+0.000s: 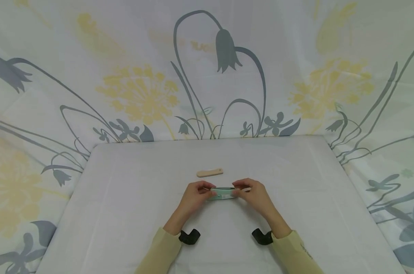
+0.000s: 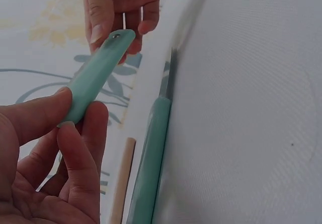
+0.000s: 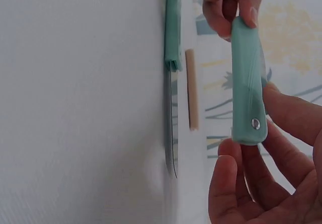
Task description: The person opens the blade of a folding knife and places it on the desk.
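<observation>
I count one folded knife (image 3: 246, 78), one open knife (image 2: 152, 158), one wooden strip (image 1: 209, 173).
Left hand (image 1: 194, 196) and right hand (image 1: 255, 194) each pinch the folded knife, lower centre of my head view.

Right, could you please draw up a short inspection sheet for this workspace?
Surface: white tabletop, pale and plain.
Job's things: green riveted handle, held up between both hands; what looks like a blade shows along one edge.
Clutter: green-handled knife lying on the tabletop, blade exposed; tan stick beyond the hands.
Grippers: left hand and right hand pinch opposite ends of the handle.
Cables: nothing seen.
Surroundings: backdrop printed with grey and yellow flowers.
</observation>
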`<action>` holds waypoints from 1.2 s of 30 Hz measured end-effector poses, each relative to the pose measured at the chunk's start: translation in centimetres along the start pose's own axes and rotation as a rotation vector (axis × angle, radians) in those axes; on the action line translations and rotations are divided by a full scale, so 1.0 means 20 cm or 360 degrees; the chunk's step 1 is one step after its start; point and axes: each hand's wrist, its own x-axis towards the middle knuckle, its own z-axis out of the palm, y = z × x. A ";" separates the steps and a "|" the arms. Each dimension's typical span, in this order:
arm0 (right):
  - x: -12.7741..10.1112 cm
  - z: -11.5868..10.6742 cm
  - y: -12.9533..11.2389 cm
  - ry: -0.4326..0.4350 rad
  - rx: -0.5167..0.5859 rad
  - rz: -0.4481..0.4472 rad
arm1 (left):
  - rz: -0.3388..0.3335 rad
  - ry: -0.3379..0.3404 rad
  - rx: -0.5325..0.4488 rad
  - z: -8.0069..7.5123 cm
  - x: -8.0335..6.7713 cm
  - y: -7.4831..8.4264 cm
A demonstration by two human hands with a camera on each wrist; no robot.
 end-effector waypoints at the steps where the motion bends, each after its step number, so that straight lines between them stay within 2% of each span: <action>1: 0.00 0.01 0.00 -0.0018 0.0036 -0.0028 | -0.0003 -0.0006 -0.0012 0.00 -0.01 0.00; 6: -0.03 0.04 -0.02 -0.0083 0.0124 -0.0189 | -0.0024 -0.0043 -0.0055 -0.01 -0.04 0.00; 9: -0.04 0.07 -0.03 -0.0096 0.0123 -0.0232 | -0.0018 -0.0064 -0.0066 -0.01 -0.06 0.00; 16: -0.05 0.10 -0.05 -0.0143 0.0115 -0.0219 | -0.0040 -0.0084 -0.0057 -0.01 -0.11 0.00; 25: -0.07 0.12 -0.08 -0.0238 0.0193 -0.0157 | -0.0061 -0.0099 -0.0076 0.00 -0.15 0.02; 36: -0.09 0.16 -0.10 -0.0075 0.0192 -0.0082 | -0.0022 -0.0110 -0.0145 0.00 -0.15 0.00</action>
